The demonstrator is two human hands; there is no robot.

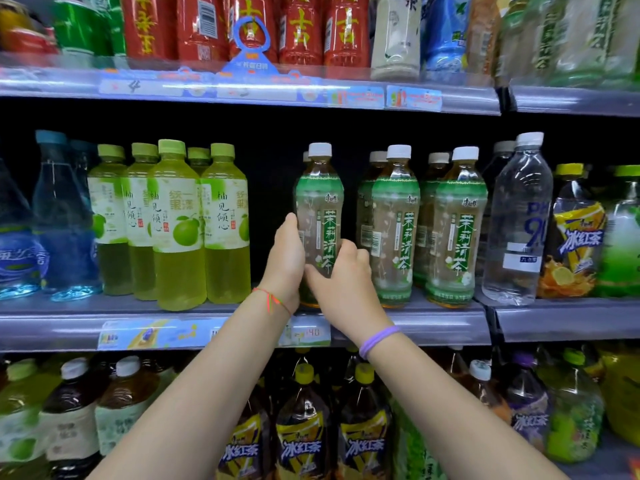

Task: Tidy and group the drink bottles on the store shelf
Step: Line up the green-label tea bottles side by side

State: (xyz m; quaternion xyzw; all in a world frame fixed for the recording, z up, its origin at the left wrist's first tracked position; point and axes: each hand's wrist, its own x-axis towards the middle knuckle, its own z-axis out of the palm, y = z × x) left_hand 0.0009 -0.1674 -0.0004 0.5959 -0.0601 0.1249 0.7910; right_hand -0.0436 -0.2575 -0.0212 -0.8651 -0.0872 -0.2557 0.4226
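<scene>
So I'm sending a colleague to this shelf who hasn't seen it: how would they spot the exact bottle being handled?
Go to the middle shelf, right of the yellow-green pomelo drinks. There stand white-capped jasmine tea bottles with green labels. The held bottle is the leftmost, gripped by the left hand and right hand, with a gap separating it from its matching neighbours.

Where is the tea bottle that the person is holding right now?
The tea bottle stands on the middle shelf, mid-picture, gripped by both the left hand and right hand, between the yellow-green drinks and matching tea bottles.
</scene>
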